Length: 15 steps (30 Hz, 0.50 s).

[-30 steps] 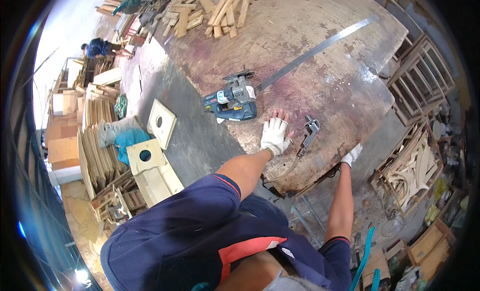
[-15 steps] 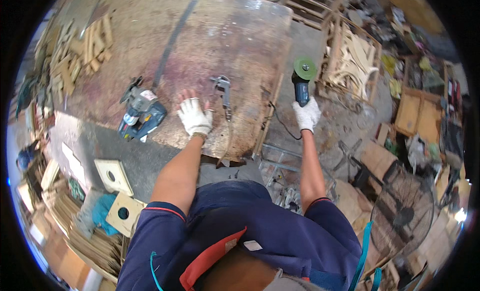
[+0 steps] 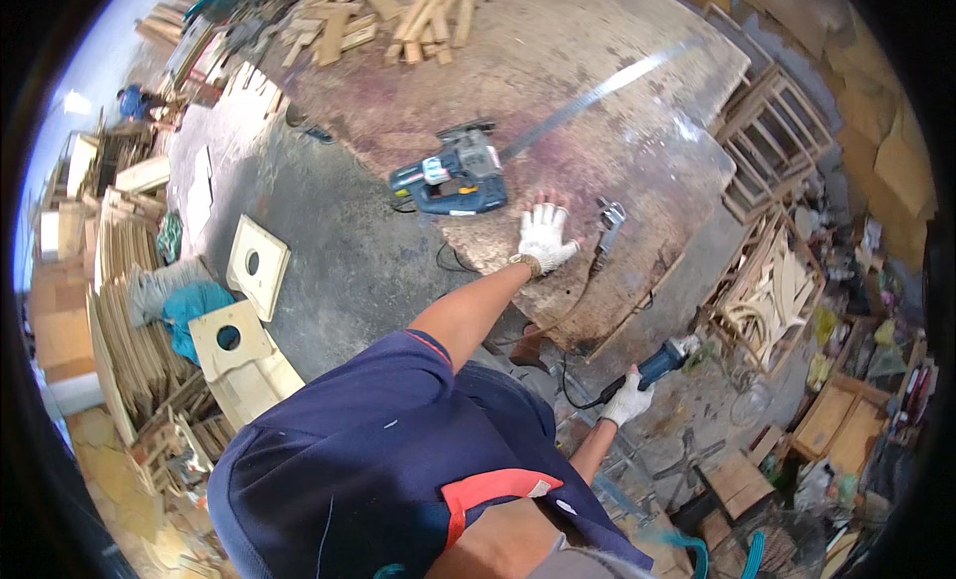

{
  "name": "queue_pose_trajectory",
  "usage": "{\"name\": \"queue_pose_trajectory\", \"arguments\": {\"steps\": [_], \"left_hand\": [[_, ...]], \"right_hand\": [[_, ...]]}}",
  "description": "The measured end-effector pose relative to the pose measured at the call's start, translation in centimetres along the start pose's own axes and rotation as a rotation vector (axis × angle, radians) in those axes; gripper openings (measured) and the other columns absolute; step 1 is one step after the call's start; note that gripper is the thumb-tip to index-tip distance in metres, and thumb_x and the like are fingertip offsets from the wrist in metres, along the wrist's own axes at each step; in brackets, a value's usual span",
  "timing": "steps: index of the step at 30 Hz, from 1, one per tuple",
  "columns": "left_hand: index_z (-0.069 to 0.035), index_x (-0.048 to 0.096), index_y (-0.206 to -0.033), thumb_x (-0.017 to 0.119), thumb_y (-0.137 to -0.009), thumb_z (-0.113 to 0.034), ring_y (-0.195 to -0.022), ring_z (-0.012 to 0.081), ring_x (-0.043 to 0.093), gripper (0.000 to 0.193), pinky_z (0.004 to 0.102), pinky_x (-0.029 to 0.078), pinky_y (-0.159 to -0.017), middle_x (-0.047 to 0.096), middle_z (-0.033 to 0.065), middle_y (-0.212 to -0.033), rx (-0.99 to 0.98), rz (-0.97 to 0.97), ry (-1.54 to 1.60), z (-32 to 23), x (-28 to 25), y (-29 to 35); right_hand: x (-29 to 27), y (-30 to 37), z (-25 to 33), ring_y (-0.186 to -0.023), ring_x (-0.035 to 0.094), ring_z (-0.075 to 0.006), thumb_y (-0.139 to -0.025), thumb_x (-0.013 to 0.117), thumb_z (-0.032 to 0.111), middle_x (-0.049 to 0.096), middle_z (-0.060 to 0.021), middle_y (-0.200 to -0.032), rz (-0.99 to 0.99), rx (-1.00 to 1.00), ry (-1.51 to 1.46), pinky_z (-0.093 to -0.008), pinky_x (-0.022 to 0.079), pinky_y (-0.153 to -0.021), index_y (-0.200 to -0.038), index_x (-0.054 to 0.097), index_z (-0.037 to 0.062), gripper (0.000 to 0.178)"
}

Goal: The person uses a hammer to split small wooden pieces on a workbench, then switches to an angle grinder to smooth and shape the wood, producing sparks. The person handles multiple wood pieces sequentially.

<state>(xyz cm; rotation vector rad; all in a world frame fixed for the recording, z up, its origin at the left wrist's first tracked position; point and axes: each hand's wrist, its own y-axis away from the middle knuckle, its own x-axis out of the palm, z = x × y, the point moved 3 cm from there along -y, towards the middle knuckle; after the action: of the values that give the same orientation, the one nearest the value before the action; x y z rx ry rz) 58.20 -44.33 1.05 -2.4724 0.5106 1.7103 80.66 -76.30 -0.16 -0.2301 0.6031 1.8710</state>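
Note:
My left hand (image 3: 544, 235), in a white glove with bare fingertips, lies flat with fingers spread on the worn wooden tabletop (image 3: 558, 290). Just right of it rests a silver air blow gun (image 3: 609, 221) with its hose trailing toward me. A blue jigsaw (image 3: 453, 181) sits to its left. Off the table's right edge, my gloved right hand (image 3: 627, 398) is closed around the rear body of a blue angle grinder (image 3: 661, 366). The grinder's head points away to the right, its disc hard to make out. A black cord hangs from its rear.
A long metal strip (image 3: 597, 96) crosses the tabletop, and wood offcuts (image 3: 433, 26) are heaped at its far end. Curved wooden pieces fill a crate (image 3: 767, 290) at right. Two pale panels with round holes (image 3: 259, 268) stand at left. A fan base (image 3: 689, 460) is near my right arm.
My view has swung left, so the table appears turned and shifted right. The grinder in my right hand has come nearer my body and tilted to the right. My left hand stays on the table.

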Motion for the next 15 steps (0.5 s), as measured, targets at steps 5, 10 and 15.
{"name": "queue_pose_trajectory", "arguments": {"steps": [5, 10, 15], "left_hand": [[-0.002, 0.057, -0.137, 0.064, -0.096, -0.053, -0.118, 0.0316, 0.066, 0.066, 0.0378, 0.050, -0.100, 0.065, 0.0207, -0.134, 0.058, 0.253, 0.668, 2.3, -7.2, 4.9], [-0.007, 0.060, -0.134, 0.064, -0.099, -0.044, -0.108, 0.0314, 0.069, 0.051, 0.0398, 0.052, -0.094, 0.071, 0.0133, -0.120, 0.147, 0.312, 0.807, 9.5, -14.8, 17.0], [-0.011, 0.056, -0.141, 0.066, -0.097, -0.045, -0.113, 0.0326, 0.068, 0.057, 0.0401, 0.052, -0.095, 0.071, 0.0130, -0.118, 0.056, 0.332, 0.805, 16.9, -17.0, 26.4]], "right_hand": [[0.4, 4.2, 1.6, -0.068, 0.060, -0.0186, -0.080, 0.088, 0.024, 0.068, -0.0074, -0.085, -0.003, -0.102, -0.039, -0.0347, 0.050, -0.063, -0.101, 0.067, -0.0023, 0.039], [4.0, 12.0, 7.1, -0.076, 0.063, -0.0214, -0.090, 0.081, 0.033, 0.068, -0.0098, -0.092, 0.094, -0.120, -0.375, -0.0373, 0.054, -0.072, -0.115, 0.064, -0.0024, 0.047], [11.2, 21.5, 13.6, -0.094, 0.064, -0.0262, -0.096, 0.070, 0.031, 0.065, -0.0133, -0.104, 0.797, 0.086, -0.956, -0.0429, 0.055, -0.085, -0.129, 0.054, 0.0066, 0.044]]}}
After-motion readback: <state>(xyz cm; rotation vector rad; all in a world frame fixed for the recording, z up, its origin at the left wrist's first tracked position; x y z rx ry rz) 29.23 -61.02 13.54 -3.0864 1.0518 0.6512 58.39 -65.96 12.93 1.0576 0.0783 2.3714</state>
